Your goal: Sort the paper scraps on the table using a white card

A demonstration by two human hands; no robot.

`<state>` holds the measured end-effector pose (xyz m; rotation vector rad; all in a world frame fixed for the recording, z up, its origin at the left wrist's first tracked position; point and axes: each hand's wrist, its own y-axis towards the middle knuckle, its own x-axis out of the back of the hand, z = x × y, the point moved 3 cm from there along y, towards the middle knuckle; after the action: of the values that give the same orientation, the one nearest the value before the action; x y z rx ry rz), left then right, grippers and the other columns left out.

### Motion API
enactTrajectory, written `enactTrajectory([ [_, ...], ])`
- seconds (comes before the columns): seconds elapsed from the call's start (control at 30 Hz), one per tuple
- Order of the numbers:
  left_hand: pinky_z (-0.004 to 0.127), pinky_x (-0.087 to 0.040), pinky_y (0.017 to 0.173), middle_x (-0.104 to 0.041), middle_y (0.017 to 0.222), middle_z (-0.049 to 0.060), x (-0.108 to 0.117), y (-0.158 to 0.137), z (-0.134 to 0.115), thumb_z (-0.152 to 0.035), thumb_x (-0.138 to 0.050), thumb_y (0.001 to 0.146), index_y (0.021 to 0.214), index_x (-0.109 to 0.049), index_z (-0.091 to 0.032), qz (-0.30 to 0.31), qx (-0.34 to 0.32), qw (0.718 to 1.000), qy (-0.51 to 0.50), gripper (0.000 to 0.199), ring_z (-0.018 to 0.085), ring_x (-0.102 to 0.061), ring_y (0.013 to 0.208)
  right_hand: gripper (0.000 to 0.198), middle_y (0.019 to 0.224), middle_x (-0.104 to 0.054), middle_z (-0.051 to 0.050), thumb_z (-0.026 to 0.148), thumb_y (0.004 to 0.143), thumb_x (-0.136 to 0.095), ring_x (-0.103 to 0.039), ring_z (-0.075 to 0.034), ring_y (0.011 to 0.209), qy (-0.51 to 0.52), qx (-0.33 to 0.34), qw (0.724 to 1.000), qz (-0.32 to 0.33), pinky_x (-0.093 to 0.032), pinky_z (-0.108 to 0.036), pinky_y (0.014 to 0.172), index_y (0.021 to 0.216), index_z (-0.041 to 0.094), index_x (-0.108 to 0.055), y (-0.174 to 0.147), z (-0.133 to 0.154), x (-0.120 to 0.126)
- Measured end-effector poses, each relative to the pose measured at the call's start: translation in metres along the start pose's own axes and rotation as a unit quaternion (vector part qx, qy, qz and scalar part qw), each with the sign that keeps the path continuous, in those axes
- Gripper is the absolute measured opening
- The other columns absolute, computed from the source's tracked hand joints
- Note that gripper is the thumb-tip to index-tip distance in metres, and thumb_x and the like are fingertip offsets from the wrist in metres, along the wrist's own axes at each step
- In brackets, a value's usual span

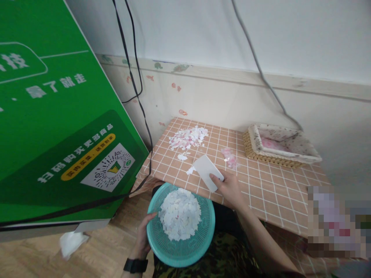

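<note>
My left hand [142,235] is closed on the left rim of a round teal plastic colander [207,227], thumb over the edge. The colander is in my lap by the table edge and holds a heap of small white paper scraps [180,214]. With my right hand [230,187] I grip a flat white rectangular piece with rounded corners [206,172], tilted over the table's front edge. Beside its left edge lies a small clump of white scraps [190,170]. Farther back, a larger pile of white and pinkish scraps [188,138] is spread on the table.
A brown checked cloth [269,189] covers the table. Pink, clear-looking bits [230,158] lie near a cloth-lined wicker basket [249,148] at the right. A green cabinet [72,116] stands left, with a black cable [149,135] hanging beside it. A white bag [72,243] lies on the floor.
</note>
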<state>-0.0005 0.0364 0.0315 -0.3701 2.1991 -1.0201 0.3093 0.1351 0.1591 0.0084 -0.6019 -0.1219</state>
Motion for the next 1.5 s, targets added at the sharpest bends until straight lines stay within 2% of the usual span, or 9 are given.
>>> enactTrajectory([
  [0.17,0.037,-0.054,0.065,-0.075,0.068,0.008,-0.001,-0.001,-0.001,-0.022,-0.069,0.065,0.075,-0.074,-0.010,0.009,0.004,1.000,-0.009,0.016,0.024,-0.069,0.062,0.033,0.062,-0.062,-0.002,0.044,0.083,-0.052,-0.052,-0.016,0.053,-0.003,0.016,0.999,-0.031,-0.036,-0.025,0.048,0.082,0.015,-0.067,0.003,-0.001,0.003],
  [0.33,0.035,-0.054,0.064,-0.075,0.068,0.008,-0.001,-0.003,-0.005,-0.023,-0.071,0.064,0.075,-0.074,-0.010,0.009,-0.003,1.000,-0.010,0.017,0.024,-0.068,0.062,0.031,0.070,-0.066,-0.003,0.041,0.084,-0.052,-0.055,-0.016,0.058,0.009,0.042,0.999,0.028,-0.040,-0.026,0.052,0.083,0.015,-0.068,0.007,0.003,0.000],
  [0.5,0.033,-0.053,0.062,-0.073,0.061,0.005,0.001,-0.004,-0.012,-0.025,-0.072,0.064,0.071,-0.073,-0.011,0.005,-0.018,1.000,-0.010,0.016,0.020,-0.065,0.056,0.031,0.071,-0.069,-0.003,0.038,0.087,-0.049,-0.058,-0.017,0.057,-0.033,0.073,0.997,0.010,-0.042,-0.027,0.053,0.097,0.017,-0.070,0.011,0.010,0.004],
  [0.77,0.034,-0.052,0.064,-0.075,0.067,0.007,-0.006,-0.010,-0.019,-0.024,-0.070,0.065,0.071,-0.073,-0.011,0.020,-0.018,1.000,-0.007,0.015,0.022,-0.067,0.060,0.037,0.097,-0.072,-0.008,0.019,0.086,-0.045,-0.067,-0.020,0.078,-0.153,0.197,0.963,0.104,-0.048,-0.030,0.070,0.119,0.022,-0.062,-0.013,0.024,-0.006],
  [0.93,0.033,-0.052,0.059,-0.074,0.062,0.008,-0.015,-0.019,-0.025,-0.022,-0.068,0.066,0.069,-0.072,-0.010,0.011,-0.018,1.000,0.002,0.013,0.022,-0.066,0.054,0.032,0.095,-0.072,-0.004,0.021,0.090,-0.043,-0.066,-0.017,0.078,-0.100,0.230,0.949,0.189,-0.047,-0.026,0.068,0.114,0.025,-0.064,-0.026,0.042,-0.004],
  [1.13,0.031,-0.051,0.055,-0.072,0.056,0.006,-0.017,-0.024,-0.031,-0.018,-0.067,0.066,0.065,-0.072,-0.012,-0.016,-0.040,0.999,0.017,0.008,0.020,-0.064,0.049,0.027,0.070,-0.068,-0.003,0.029,0.088,-0.047,-0.059,-0.016,0.056,-0.142,0.177,0.974,0.022,-0.038,-0.025,0.053,0.102,0.019,-0.068,0.024,0.045,-0.008],
  [1.27,0.029,-0.051,0.052,-0.071,0.054,0.005,-0.018,-0.026,-0.032,-0.017,-0.068,0.065,0.062,-0.071,-0.012,-0.020,-0.041,0.999,0.013,0.007,0.018,-0.062,0.047,0.023,0.066,-0.067,-0.004,0.025,0.086,-0.046,-0.058,-0.017,0.056,-0.194,0.184,0.963,-0.023,-0.035,-0.026,0.053,0.089,0.018,-0.067,0.047,0.051,-0.023],
  [1.4,0.031,-0.051,0.053,-0.071,0.055,0.004,-0.016,-0.024,-0.030,-0.019,-0.068,0.066,0.066,-0.072,-0.013,0.001,-0.027,1.000,0.008,0.008,0.019,-0.063,0.049,0.022,0.064,-0.065,-0.005,0.027,0.085,-0.044,-0.056,-0.016,0.052,-0.212,0.156,0.962,-0.070,-0.032,-0.026,0.051,0.082,0.017,-0.063,0.042,0.053,-0.031],
  [1.5,0.034,-0.053,0.059,-0.073,0.061,0.006,-0.013,-0.019,-0.028,-0.021,-0.068,0.066,0.070,-0.073,-0.012,0.010,-0.016,1.000,0.004,0.011,0.022,-0.066,0.055,0.022,0.063,-0.065,-0.004,0.028,0.085,-0.043,-0.055,-0.015,0.050,-0.210,0.149,0.965,-0.060,-0.033,-0.026,0.050,0.083,0.017,-0.063,0.034,0.052,-0.036],
])
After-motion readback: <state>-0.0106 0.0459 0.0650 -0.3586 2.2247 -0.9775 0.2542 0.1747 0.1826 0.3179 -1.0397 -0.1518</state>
